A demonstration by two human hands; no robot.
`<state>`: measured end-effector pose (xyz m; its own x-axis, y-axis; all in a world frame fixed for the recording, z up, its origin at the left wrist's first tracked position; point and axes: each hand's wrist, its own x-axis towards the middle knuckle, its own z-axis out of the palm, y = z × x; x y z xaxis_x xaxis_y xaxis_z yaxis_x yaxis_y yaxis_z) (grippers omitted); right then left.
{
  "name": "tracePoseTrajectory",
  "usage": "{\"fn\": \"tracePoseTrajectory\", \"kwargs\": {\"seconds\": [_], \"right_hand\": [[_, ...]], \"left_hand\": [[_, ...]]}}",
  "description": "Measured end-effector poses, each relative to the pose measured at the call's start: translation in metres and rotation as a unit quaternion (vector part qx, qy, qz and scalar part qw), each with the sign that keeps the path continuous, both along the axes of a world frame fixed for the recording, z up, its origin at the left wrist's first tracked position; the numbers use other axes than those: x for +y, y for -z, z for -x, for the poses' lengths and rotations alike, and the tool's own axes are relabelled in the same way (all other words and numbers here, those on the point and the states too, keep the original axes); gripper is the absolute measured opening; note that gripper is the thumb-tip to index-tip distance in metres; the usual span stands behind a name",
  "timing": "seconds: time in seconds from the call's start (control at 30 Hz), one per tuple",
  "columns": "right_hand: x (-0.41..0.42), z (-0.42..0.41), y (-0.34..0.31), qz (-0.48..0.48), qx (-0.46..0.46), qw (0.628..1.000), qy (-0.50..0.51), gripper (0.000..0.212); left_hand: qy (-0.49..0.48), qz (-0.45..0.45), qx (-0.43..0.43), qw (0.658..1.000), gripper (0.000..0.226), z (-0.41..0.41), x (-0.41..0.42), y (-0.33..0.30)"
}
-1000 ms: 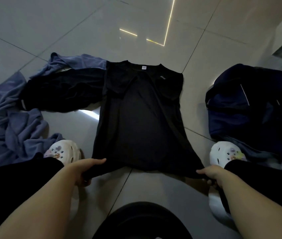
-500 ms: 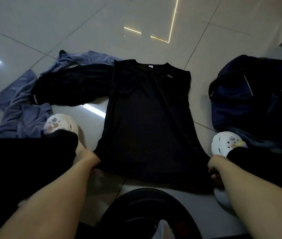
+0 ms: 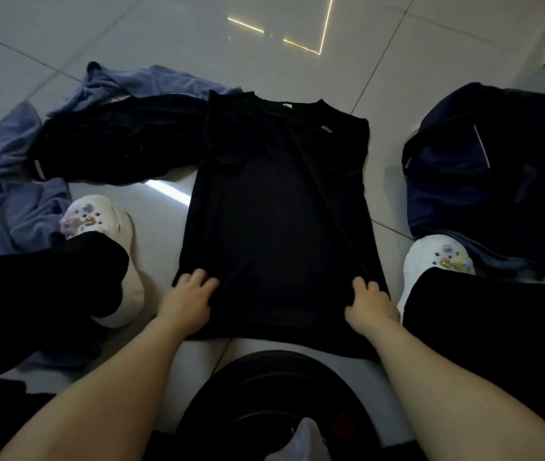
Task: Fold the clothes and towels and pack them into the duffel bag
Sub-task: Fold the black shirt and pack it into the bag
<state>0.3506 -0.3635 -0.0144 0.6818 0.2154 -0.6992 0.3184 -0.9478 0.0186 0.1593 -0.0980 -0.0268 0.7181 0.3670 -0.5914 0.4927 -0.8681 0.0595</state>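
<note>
A black T-shirt (image 3: 277, 207) lies flat on the tiled floor, collar away from me, both sides folded inward. My left hand (image 3: 188, 301) grips its near left corner, fingers curled over the fabric. My right hand (image 3: 369, 302) grips the near right corner the same way. A navy duffel bag (image 3: 484, 168) sits slumped on the floor to the right of the shirt. Left of the shirt lies a crumpled black garment (image 3: 114, 141), partly on a rumpled blue towel (image 3: 8, 181).
My feet in white clogs stand on either side of the shirt, the left clog (image 3: 98, 221) by the towel and the right clog (image 3: 431, 261) against the bag. A round black object (image 3: 274, 394) sits close below me. Glossy tile stretches beyond the collar.
Both hands have moved from the shirt's outer hem corners inward onto the fabric. The bottom edge is now narrower and straighter, and the view has drawn nearer.
</note>
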Motion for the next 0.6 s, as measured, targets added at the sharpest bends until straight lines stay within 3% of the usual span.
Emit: {"fn": "tracePoseTrajectory", "kwargs": {"seconds": [0.13, 0.33, 0.4, 0.47, 0.53, 0.6], "right_hand": [[-0.005, 0.022, 0.017, 0.008, 0.093, 0.994, 0.055, 0.051], [-0.022, 0.025, 0.027, 0.13, 0.153, 0.98, 0.006, 0.046], [-0.019, 0.019, 0.027, 0.166, 0.161, 0.973, 0.02, 0.046], [-0.013, 0.017, 0.027, 0.157, 0.141, 0.978, 0.01, 0.037], [-0.001, 0.017, 0.025, 0.099, 0.108, 0.988, -0.042, 0.03], [0.011, 0.022, 0.025, 0.025, 0.141, 0.987, -0.076, 0.022]], "left_hand": [[0.014, 0.142, 0.156, 0.977, 0.054, 0.008, -0.015, 0.014], [0.021, 0.019, 0.324, 0.946, 0.039, 0.01, -0.009, 0.017], [0.017, 0.001, 0.312, 0.95, 0.036, 0.002, -0.009, 0.012], [0.024, -0.007, 0.212, 0.977, 0.033, -0.013, -0.015, 0.008], [0.038, 0.066, 0.114, 0.991, 0.028, -0.032, -0.026, 0.009], [0.043, 0.199, 0.119, 0.972, 0.03, -0.042, -0.042, 0.013]]}}
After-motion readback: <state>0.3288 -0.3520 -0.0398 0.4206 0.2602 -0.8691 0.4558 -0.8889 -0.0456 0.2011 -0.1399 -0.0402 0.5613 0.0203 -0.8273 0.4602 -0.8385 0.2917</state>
